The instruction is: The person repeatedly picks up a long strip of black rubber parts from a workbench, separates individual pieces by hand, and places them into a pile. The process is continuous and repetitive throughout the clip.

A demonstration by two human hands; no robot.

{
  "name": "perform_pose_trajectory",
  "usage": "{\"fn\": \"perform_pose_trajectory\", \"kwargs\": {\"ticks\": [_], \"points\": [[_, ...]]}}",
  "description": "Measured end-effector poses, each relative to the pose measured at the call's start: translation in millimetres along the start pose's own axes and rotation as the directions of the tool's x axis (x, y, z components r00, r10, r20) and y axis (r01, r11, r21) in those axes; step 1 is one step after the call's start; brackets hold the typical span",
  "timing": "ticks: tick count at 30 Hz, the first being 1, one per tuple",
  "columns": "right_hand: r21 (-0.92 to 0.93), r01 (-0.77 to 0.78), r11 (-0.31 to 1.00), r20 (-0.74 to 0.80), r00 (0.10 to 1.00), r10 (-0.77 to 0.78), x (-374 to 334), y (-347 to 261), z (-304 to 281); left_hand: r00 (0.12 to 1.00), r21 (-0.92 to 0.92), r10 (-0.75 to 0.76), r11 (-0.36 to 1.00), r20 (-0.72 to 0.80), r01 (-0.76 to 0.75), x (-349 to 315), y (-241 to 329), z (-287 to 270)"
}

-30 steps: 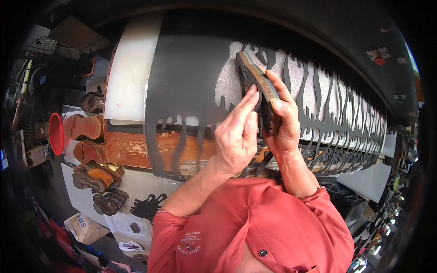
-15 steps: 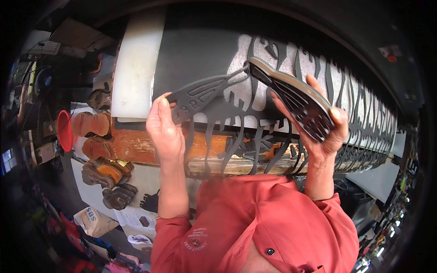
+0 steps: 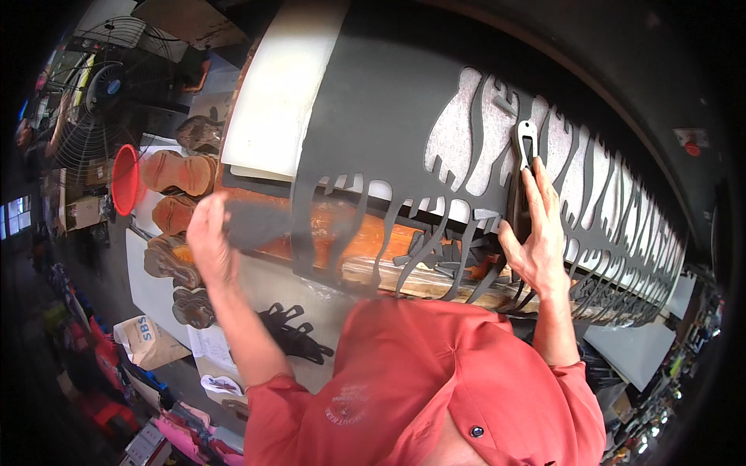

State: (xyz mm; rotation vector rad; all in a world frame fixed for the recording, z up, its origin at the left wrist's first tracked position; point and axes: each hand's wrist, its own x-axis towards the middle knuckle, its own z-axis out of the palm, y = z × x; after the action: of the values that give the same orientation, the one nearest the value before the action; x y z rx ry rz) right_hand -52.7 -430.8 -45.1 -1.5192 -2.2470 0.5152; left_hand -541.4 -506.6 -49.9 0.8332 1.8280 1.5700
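Observation:
My left hand (image 3: pixel 211 237) is off to the left, its fingers closed on a flat black cut-out foam piece (image 3: pixel 260 224) that trails to the right, smeared by motion. On the black foam sheet (image 3: pixel 373 116), a narrow sole-shaped cutting die (image 3: pixel 526 140) with a pale rim and a slot at its far end sits beside the cut-out gaps. My right hand (image 3: pixel 540 241) straddles the die's near part, fingers along its right side and thumb on its left. The hand hides much of that part.
A white board (image 3: pixel 276 85) shows beside the sheet's left edge. Black scraps (image 3: pixel 443 252) lie on the orange-brown wooden ledge (image 3: pixel 326 221). Brown sole-shaped dies (image 3: pixel 177 172) stand at the left, near a red round bowl (image 3: pixel 125 180) and a fan (image 3: pixel 109 85).
The cutting die has come down from the air onto the black sheet, under my right hand. My left hand has carried the cut-out foam piece left and toward me, away from the die.

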Motion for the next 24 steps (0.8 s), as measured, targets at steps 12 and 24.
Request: {"fn": "perform_pose_trajectory", "kwargs": {"ticks": [12, 24], "points": [[0.206, -0.268, 0.941, -0.066, 0.956, 0.287, 8, -13, -16, 0.817, 0.894, -0.577, 0.369, 0.007, 0.253, -93, -55, -180], [0.076, 0.781, 0.619, 0.228, 0.591, -0.774, 160, -31, -10, 0.653, 0.314, 0.339, 0.670, 0.677, -0.673, -29, 66, 144]]}}
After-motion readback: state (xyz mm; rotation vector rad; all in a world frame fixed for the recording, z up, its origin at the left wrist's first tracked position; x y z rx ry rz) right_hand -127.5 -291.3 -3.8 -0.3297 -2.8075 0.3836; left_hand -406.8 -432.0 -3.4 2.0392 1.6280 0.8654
